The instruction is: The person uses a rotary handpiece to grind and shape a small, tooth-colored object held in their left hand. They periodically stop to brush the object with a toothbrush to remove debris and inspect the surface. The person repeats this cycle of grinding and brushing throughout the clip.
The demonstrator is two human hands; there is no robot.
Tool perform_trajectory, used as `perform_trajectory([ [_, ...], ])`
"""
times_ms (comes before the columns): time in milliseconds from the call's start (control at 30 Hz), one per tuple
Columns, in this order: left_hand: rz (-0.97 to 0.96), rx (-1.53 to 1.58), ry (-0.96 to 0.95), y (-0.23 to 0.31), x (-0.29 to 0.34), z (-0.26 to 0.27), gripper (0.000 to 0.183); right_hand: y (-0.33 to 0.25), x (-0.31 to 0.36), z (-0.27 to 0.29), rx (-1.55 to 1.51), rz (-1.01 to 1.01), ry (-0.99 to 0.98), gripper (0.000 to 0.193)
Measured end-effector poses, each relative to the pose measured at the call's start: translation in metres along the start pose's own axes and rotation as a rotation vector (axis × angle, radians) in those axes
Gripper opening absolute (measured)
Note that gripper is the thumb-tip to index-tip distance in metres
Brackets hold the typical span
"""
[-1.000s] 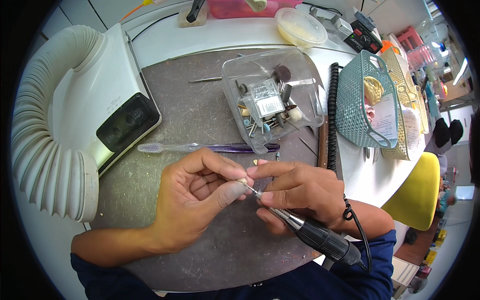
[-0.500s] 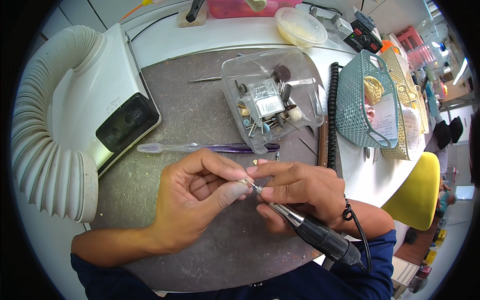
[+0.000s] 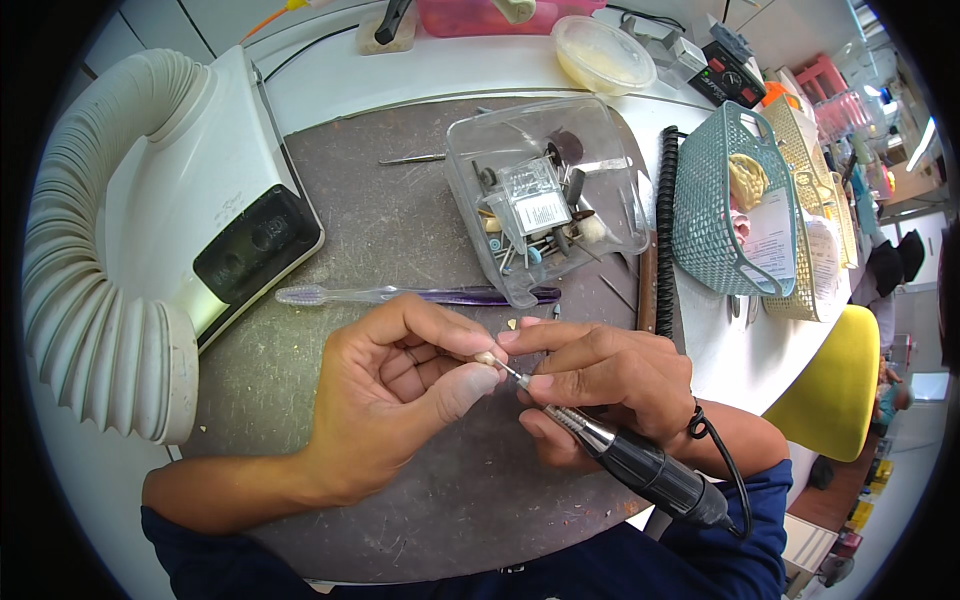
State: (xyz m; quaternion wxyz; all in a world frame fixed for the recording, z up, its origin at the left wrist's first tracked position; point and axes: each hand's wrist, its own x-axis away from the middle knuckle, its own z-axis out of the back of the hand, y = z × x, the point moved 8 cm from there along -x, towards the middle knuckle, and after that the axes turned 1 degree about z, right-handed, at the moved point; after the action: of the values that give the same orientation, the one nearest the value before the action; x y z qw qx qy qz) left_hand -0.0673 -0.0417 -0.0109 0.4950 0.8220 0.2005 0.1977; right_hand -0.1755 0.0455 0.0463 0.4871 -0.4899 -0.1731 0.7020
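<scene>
Between the thumb and fingertips of my left hand (image 3: 405, 385) is a small cream-coloured piece shaped like a dental crown (image 3: 486, 358); most of it is covered by the fingers. My right hand (image 3: 605, 385) grips a black and silver rotary handpiece (image 3: 640, 465) like a pen. The thin metal bit (image 3: 507, 369) at its front points at the small piece and reaches it or comes very close. Both hands meet over the dark work board (image 3: 400, 510). Just beyond them lies a toothbrush (image 3: 420, 296) with a clear and purple handle.
A clear plastic box (image 3: 470, 240) holds several burs and polishing tips. On the left stands a white unit (image 3: 200, 200) with a ribbed hose (image 3: 75, 270). A metal instrument (image 3: 412, 159) lies behind. Baskets (image 3: 735, 200), a coiled cable (image 3: 667, 240) and a yellow chair (image 3: 830, 385) are to the right.
The small piece has turned slightly in my left fingertips and shows more of its pale surface. The handpiece has shifted a little to the right. Both hands keep their grips.
</scene>
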Motion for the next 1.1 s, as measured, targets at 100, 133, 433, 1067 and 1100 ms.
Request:
perform_trajectory([
  [100, -0.004, 0.009, 0.001, -0.0003, 0.0003, 0.0001, 0.017, -0.0002, -0.0005, 0.0004, 0.006, 0.004, -0.007, 0.034],
  [133, -0.005, 0.003, -0.002, 0.0001, -0.0001, -0.0003, 0.017, -0.0004, -0.0002, 0.0007, 0.011, 0.005, -0.006, 0.034],
  [433, -0.019, 0.049, -0.01, -0.0022, 0.001, 0.0024, 0.014, -0.0024, -0.0014, -0.0002, 0.016, 0.01, -0.002, 0.032],
  [1067, -0.03, 0.051, -0.025, -0.0017, 0.0006, 0.0012, 0.015, -0.0025, -0.0008, 0.0006, 0.012, -0.009, 0.04, 0.026],
  [1100, -0.02, 0.031, -0.024, -0.0015, 0.0003, 0.0003, 0.015, -0.0028, -0.001, 0.0009, 0.014, -0.007, 0.037, 0.025],
])
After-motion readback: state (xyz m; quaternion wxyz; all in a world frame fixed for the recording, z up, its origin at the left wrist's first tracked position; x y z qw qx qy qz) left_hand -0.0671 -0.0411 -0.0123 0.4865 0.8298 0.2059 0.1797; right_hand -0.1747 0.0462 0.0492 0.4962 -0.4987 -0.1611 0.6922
